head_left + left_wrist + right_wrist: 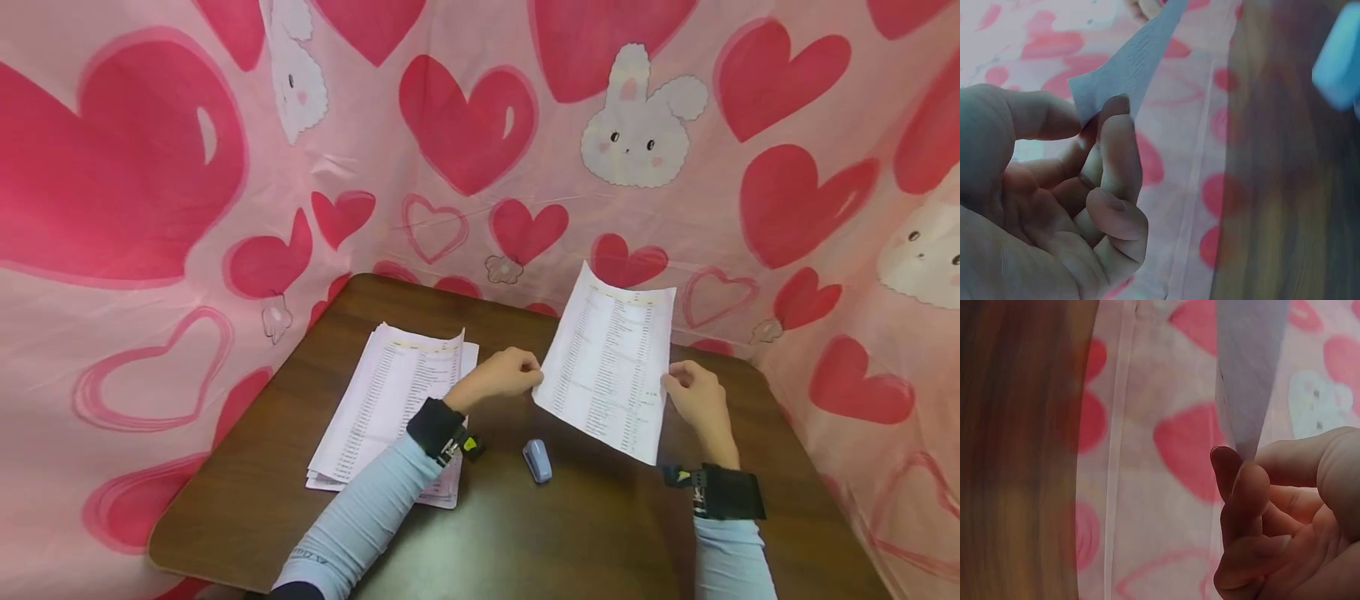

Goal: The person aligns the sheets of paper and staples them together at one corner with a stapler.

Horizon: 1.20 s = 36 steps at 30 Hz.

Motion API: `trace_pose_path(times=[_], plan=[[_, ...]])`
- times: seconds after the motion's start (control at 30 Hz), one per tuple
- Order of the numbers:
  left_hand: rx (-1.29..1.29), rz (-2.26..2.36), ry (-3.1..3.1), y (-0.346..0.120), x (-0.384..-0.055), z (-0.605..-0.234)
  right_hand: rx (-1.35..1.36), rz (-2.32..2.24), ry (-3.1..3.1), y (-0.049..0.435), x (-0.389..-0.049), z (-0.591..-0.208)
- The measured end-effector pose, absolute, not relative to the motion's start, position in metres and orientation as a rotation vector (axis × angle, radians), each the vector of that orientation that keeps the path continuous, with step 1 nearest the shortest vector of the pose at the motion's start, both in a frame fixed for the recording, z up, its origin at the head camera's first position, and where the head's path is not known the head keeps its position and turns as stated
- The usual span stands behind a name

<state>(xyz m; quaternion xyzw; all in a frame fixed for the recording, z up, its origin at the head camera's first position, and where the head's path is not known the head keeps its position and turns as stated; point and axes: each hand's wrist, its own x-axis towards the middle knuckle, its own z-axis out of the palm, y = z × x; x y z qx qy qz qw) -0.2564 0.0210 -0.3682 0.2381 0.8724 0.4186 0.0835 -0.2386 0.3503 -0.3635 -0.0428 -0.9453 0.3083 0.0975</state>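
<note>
A printed sheet of paper (607, 367) with columns of text is held up over the right part of the table, slightly bowed. My left hand (508, 372) pinches its lower left edge between thumb and fingers. On the opposite edge, my right hand (697, 404) pinches the paper the same way. The left wrist view shows the paper's corner (1107, 87) between thumb and fingertips; in the right wrist view the paper (1250, 369) appears nearly edge-on above the pinch. Below it on the table lies a small light-blue stapler (537, 461).
A stack of printed sheets (390, 375) lies on the left of the brown wooden table (480, 550), partly behind my left forearm, its edges uneven. Pink cloth (465, 225) with hearts and rabbits hangs close around the table's back and sides.
</note>
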Motion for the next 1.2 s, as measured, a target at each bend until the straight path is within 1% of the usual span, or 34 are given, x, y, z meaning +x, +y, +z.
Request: trace_pose_path(times=[0.23,0.37,0.57,0.8,1.0,1.2], plan=[[0.631,1.291,2.584,-0.041,-0.254,-0.368,0.085,0.946,-2.748,0.3,-0.261,-0.37],[0.613,1.295,2.544,-0.075,-0.251,-0.368,0.173,1.0,-2.747,0.266,-0.268,-0.373],[0.56,1.245,2.519,-0.126,-0.243,-0.37,0.242,1.067,-2.741,0.217,-0.27,-0.379],[0.526,1.146,2.549,-0.181,-0.221,-0.379,0.322,1.171,-2.754,0.169,-0.264,-0.39],[0.517,1.203,2.514,-0.21,-0.196,-0.392,0.409,1.163,-2.786,0.138,-0.26,-0.402],[0.417,1.284,2.475,-0.227,-0.183,-0.404,0.461,1.159,-2.834,0.12,-0.26,-0.413]])
